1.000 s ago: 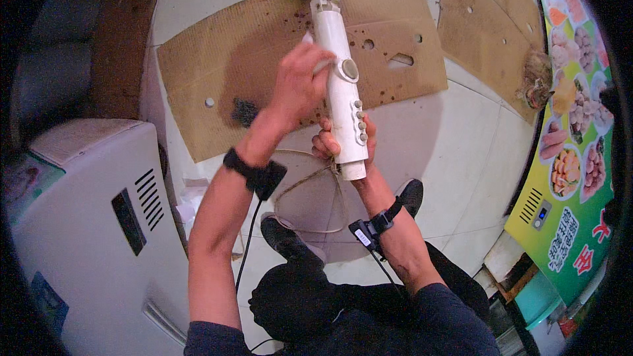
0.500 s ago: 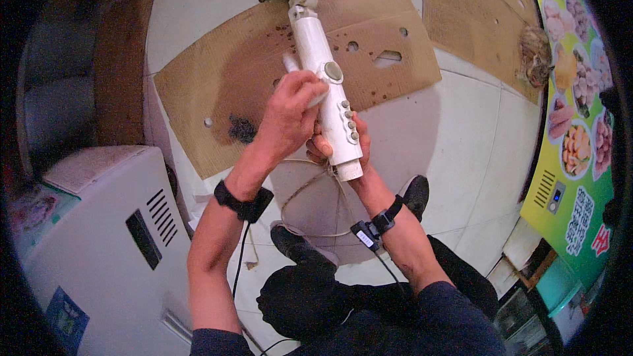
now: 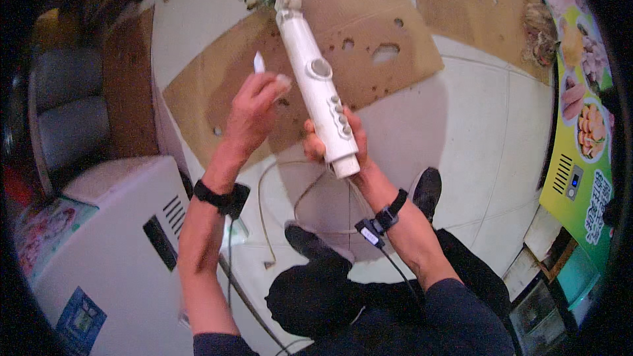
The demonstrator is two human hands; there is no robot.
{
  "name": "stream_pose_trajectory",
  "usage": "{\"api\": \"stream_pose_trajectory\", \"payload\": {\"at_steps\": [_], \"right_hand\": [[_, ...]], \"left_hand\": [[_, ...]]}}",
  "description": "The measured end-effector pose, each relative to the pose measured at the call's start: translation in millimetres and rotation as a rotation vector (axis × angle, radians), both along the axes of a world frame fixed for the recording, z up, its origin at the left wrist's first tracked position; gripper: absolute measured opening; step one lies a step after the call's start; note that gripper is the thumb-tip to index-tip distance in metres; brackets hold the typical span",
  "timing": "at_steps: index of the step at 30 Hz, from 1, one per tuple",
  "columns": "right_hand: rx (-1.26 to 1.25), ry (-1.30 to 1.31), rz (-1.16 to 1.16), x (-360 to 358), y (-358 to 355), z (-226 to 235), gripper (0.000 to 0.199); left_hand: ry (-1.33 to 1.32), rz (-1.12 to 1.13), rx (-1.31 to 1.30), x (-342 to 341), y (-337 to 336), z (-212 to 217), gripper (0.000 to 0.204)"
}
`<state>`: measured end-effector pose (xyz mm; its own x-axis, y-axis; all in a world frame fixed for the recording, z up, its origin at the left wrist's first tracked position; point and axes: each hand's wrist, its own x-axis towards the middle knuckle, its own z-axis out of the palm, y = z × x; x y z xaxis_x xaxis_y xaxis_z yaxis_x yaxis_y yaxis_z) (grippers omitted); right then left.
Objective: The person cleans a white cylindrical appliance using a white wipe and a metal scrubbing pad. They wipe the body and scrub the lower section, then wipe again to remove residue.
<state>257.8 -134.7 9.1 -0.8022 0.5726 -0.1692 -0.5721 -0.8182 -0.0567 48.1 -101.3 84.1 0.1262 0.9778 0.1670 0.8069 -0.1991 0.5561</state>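
- Tube (image 3: 316, 92), centre frame, is clamped low in right hand (image 3: 357, 133).
- White scrap (image 3: 258, 62) is pinched in left hand (image 3: 252, 109), left of centre.
- Tube is judged stiff, top-heavy; best held mid-length.

Dark short sleeves (image 3: 458, 306), black trousers (image 3: 308, 298), dark shoes (image 3: 428, 191).
Black wristbands (image 3: 210, 194), boxy modules (image 3: 235, 202), right one white-labelled; thin black cables (image 3: 230, 257).

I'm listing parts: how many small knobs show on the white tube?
4: small knobs in one row along the white tube, below the round disc. Far side hidden.
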Motion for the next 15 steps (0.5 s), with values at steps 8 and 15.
{"api": "stream_pose_trajectory", "payload": {"at_steps": [8, 15], "right_hand": [[0.093, -0.290, 0.043, 0, -3, 3, 0.068], [0.291, -0.593, 0.239, -10, -9, 11, 0.061]], "left_hand": [[0.058, -0.007, 0.071, -5, 14, -6, 0.038], [-0.146, 0.063, 0.020, -6, -27, 5, 0.037]]}}
